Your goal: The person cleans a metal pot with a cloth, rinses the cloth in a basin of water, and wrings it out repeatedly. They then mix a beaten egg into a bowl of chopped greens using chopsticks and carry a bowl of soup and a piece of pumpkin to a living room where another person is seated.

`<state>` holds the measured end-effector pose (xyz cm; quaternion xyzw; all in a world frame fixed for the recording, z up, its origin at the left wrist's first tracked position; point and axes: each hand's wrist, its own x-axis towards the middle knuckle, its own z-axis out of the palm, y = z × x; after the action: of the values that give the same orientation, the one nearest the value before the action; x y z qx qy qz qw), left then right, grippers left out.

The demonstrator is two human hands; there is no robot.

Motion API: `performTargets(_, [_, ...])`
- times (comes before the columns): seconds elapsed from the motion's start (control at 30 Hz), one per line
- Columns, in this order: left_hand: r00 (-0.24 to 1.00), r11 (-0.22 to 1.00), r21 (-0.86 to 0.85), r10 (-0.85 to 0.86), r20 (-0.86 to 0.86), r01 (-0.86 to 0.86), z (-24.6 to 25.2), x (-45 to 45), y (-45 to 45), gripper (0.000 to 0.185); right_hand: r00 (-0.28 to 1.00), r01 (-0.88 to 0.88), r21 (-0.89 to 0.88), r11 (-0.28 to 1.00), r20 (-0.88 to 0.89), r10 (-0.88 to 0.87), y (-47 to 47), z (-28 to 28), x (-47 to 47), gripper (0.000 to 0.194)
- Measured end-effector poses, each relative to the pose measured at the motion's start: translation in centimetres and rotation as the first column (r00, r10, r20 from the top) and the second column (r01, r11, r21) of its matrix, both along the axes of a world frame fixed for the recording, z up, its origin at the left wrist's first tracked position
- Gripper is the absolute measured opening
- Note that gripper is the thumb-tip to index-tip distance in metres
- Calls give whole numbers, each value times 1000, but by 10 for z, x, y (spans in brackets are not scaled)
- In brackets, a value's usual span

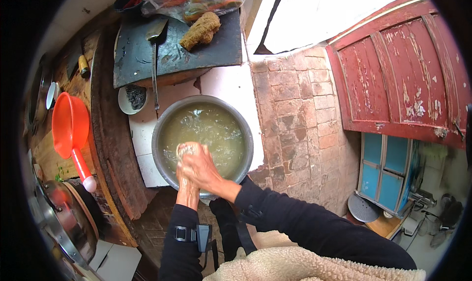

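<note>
A round metal basin of cloudy yellow-green water stands before me. Over its near left part, my left hand holds a pale wet lump, blurred and mostly covered by fingers, so its kind is unclear. My right hand is clasped across the left hand and the lump from above. The right fingers hide most of my left hand. Ripples and bright reflections break the water's surface.
Beyond the basin, a metal spatula and a fibrous loofah scrubber lie on a dark board. A white bowl holds a dark scouring pad. Left is an orange-red plastic ladle; right, a red door.
</note>
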<state>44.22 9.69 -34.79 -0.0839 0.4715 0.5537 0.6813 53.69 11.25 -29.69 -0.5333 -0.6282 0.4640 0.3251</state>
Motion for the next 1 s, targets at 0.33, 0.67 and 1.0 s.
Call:
performTargets(0.33, [862,980,-53,-196,-467,194,37,2,-1,22,972,19,-471,882,215,94,82,-68,26,50])
performTargets(0.67, [792,890,-329,-439,-425,316,1,-52,-10,65,553,-650,-126,750,598,580,32,-94,41,18])
performTargets(1.0, [932,929,-146,-353,-82,339,-30,-28,-2,55,887,-271,-522,809,-461,-1,16,29,17,35])
